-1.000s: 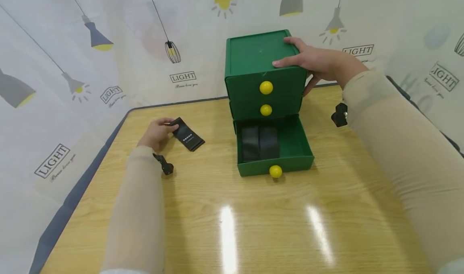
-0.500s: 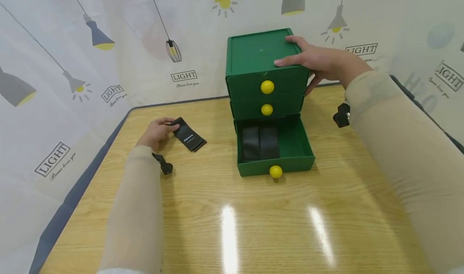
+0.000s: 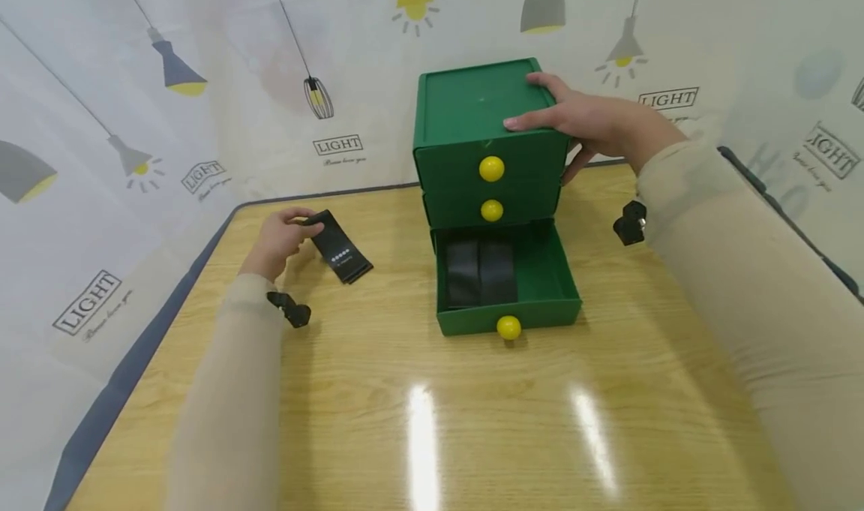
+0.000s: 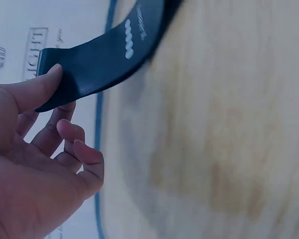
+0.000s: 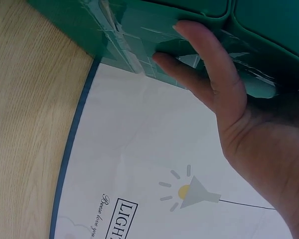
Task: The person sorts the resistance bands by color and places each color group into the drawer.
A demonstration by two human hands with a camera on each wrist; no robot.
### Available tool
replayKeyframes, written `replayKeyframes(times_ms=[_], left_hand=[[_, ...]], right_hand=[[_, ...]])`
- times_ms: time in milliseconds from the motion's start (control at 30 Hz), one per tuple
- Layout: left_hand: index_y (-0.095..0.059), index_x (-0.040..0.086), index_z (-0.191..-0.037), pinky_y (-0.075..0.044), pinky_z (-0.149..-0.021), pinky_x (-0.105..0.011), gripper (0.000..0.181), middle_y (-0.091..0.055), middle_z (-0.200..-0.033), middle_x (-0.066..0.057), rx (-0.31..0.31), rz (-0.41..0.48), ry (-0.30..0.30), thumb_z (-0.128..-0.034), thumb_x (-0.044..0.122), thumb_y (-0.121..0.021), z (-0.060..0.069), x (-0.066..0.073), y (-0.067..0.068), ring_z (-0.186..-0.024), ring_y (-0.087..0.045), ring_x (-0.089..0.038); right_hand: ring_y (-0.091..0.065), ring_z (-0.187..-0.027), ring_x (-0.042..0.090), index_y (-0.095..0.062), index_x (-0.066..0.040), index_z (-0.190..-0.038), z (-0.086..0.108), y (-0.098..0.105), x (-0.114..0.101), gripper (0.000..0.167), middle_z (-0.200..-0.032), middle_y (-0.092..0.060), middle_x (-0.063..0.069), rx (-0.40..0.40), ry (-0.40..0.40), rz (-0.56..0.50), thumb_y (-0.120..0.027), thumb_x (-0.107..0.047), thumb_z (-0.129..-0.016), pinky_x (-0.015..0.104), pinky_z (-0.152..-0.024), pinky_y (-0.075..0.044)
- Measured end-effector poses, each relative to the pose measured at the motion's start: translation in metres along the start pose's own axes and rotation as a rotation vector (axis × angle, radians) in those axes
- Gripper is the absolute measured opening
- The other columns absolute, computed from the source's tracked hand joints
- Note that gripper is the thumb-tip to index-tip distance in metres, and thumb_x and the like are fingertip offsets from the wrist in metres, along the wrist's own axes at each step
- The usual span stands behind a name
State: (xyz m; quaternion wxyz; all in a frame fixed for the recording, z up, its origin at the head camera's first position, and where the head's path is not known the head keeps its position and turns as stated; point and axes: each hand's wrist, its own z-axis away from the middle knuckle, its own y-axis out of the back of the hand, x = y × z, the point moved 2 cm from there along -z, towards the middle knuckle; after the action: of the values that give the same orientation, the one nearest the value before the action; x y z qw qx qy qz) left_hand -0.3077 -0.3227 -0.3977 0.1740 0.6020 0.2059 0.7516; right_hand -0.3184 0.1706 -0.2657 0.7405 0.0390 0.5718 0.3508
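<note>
My left hand point(image 3: 275, 242) pinches one end of a thin, black, flexible packet point(image 3: 340, 252) between thumb and fingers, at the left of the table. White dots and small lettering mark its face. In the left wrist view the packet point(image 4: 102, 62) bends as it hangs from the grip. My right hand point(image 3: 589, 123) rests on the right edge of a green drawer cabinet point(image 3: 482, 106), some digits on top and others along the side. In the right wrist view two extended fingers point(image 5: 217, 69) lie against the side. The cabinet's bottom drawer point(image 3: 540, 314) is pulled out.
Two dark flat pieces point(image 3: 463, 275) lie side by side in the left part of the drawer. The two upper drawers, with yellow knobs point(image 3: 491, 169), are closed. Behind the wooden table point(image 3: 358, 391) hangs a lamp-patterned cloth point(image 3: 243, 83).
My left hand has risen slightly and moved a little left, taking the black packet with it. The right hand stays on the cabinet; the head view has shifted slightly.
</note>
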Motion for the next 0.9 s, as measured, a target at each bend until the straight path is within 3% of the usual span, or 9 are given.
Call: replayKeyframes(times_ms=[233, 467, 700, 900], left_hand=[[-0.06, 0.015, -0.14, -0.044, -0.107, -0.047, 0.039, -0.061, -0.138, -0.005, 0.019, 0.03, -0.105, -0.1045, 0.028, -0.07, 0.011, 0.032, 0.002, -0.116, -0.056, -0.018], [-0.064, 0.017, -0.13, -0.044, -0.097, -0.038, 0.029, -0.066, -0.118, 0.008, 0.034, 0.038, -0.181, -0.1036, 0.027, -0.072, 0.022, 0.055, 0.002, -0.111, -0.057, -0.016], [-0.068, 0.022, -0.12, -0.041, -0.088, -0.034, 0.018, -0.068, -0.105, 0.015, 0.075, 0.044, -0.284, -0.103, 0.024, -0.073, 0.045, 0.082, 0.0, -0.101, -0.057, -0.014], [-0.069, 0.02, -0.121, -0.046, -0.099, -0.038, 0.018, -0.069, -0.109, 0.013, 0.083, 0.023, -0.336, -0.103, 0.021, -0.072, 0.067, 0.107, -0.007, -0.102, -0.063, -0.012]], right_hand=[[-0.034, -0.158, 0.044, 0.022, -0.062, -0.158, 0.002, 0.003, -0.002, 0.11, -0.181, -0.005, 0.012, 0.017, 0.01, 0.013, -0.067, -0.07, -0.093, 0.06, -0.094, -0.062], [-0.032, -0.159, 0.044, 0.023, -0.06, -0.158, 0.001, 0.004, 0.001, 0.11, -0.181, -0.003, 0.011, 0.017, 0.003, 0.005, -0.067, -0.068, -0.094, 0.061, -0.095, -0.061], [-0.028, -0.161, 0.041, 0.021, -0.061, -0.158, 0.002, 0.004, 0.0, 0.11, -0.181, -0.003, 0.009, 0.015, 0.019, 0.013, -0.067, -0.068, -0.094, 0.061, -0.095, -0.061], [-0.032, -0.159, 0.043, 0.022, -0.061, -0.158, 0.002, 0.004, 0.0, 0.109, -0.18, -0.006, 0.011, 0.008, 0.013, 0.005, -0.067, -0.067, -0.095, 0.062, -0.094, -0.061]])
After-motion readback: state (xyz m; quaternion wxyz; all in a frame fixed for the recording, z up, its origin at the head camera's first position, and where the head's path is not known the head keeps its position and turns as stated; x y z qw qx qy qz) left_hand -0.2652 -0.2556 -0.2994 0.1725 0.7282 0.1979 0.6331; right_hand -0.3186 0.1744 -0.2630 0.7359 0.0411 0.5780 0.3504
